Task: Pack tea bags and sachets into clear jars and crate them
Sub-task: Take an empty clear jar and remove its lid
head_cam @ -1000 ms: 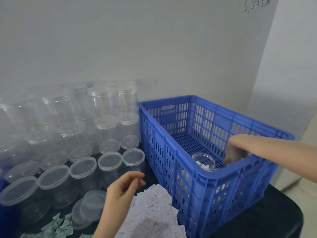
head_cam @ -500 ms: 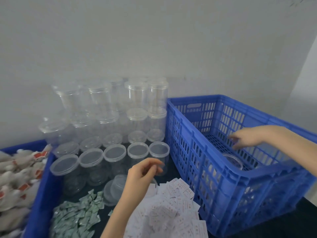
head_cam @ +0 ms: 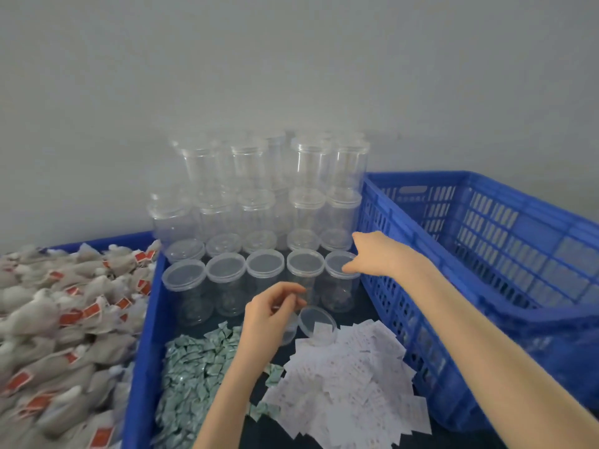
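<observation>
Reaching over the counter, the right hand touches the lidded clear jar beside the blue crate, fingers loosely extended. The left hand, fingers curled and empty, hovers near a tipped jar above the white sachets.

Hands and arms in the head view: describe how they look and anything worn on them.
Both forearms are bare to the frame edge: no sleeves, gloves or watch show. The left hand and right hand show no rings or markings that I can make out. The fingernails are too blurred to judge.
</observation>
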The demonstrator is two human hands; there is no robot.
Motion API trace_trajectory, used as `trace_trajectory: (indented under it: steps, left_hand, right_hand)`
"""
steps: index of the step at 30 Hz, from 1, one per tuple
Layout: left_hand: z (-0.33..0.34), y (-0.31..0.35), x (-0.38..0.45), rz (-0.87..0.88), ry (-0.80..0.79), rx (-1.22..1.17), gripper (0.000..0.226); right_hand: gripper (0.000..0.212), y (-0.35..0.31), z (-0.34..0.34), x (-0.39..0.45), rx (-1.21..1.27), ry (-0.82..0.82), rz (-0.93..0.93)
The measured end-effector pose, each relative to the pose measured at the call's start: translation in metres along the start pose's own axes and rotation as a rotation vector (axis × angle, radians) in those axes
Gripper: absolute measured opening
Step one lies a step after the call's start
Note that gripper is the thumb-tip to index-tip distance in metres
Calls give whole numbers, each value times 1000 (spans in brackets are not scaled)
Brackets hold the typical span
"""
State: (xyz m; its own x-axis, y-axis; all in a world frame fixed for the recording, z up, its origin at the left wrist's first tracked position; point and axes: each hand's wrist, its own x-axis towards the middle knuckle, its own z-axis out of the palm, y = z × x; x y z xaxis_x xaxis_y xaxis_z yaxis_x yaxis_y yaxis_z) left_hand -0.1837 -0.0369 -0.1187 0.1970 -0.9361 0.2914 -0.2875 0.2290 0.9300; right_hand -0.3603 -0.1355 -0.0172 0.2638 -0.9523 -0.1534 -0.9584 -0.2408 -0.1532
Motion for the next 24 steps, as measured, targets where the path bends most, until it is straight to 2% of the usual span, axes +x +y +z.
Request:
trace_trajectory:
  steps: [2, 5, 8, 12, 17, 24]
  left_hand:
    - [-4, -3, -3, -6, 14, 9, 31]
    - [-9, -6, -6, -12, 29, 16, 32]
    - [-14, -6, -6, -22, 38, 9, 31]
    - [-21, -11, -8, -36, 34, 28, 29]
    - [-31, -19, -14, -84, 45, 59, 31]
    - [-37, -21, -16, -114, 49, 62, 31]
  right_hand:
    - [58, 5, 33, 22, 148, 76, 85]
    - [92, 21, 82, 52, 394, 196, 181]
    - [121, 31, 116, 73, 602, 247, 230]
    - [137, 33, 144, 91, 772, 291, 225]
    - [137, 33, 159, 103, 876, 385, 217]
    - [102, 40, 166, 99, 874, 555, 221]
